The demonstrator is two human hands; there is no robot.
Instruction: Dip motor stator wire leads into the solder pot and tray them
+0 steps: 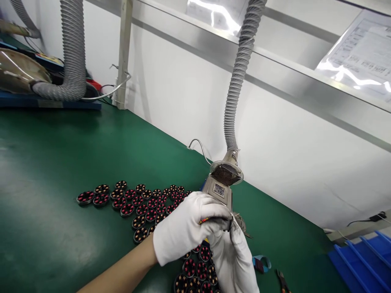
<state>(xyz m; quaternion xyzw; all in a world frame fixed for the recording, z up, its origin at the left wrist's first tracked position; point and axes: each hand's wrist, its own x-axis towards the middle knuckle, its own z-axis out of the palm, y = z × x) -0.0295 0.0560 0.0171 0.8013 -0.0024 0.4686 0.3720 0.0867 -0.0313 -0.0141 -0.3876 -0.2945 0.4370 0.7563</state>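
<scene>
My left hand (191, 228), in a white glove, is closed around a dark, round-edged part (217, 222). A small red and yellow patch shows at the part's left side; most of it is covered by fingers. Also gloved in white, my right hand (236, 252) pinches the same part from the right, its fingertips darkened. Both hands are held up in front of a grey metal box (217, 191) bearing a square code label. Many round black motor stators (151, 203) with red and tan windings lie on the green table, to the left of and below my hands.
A grey ribbed hose (240, 73) hangs down to a round fan hood (226, 172) behind the box. At right lie cutters (282, 280), a blue strap (265, 262) and a blue ribbed tray (360, 260). Another hose (73, 49) stands at left near a post (124, 57).
</scene>
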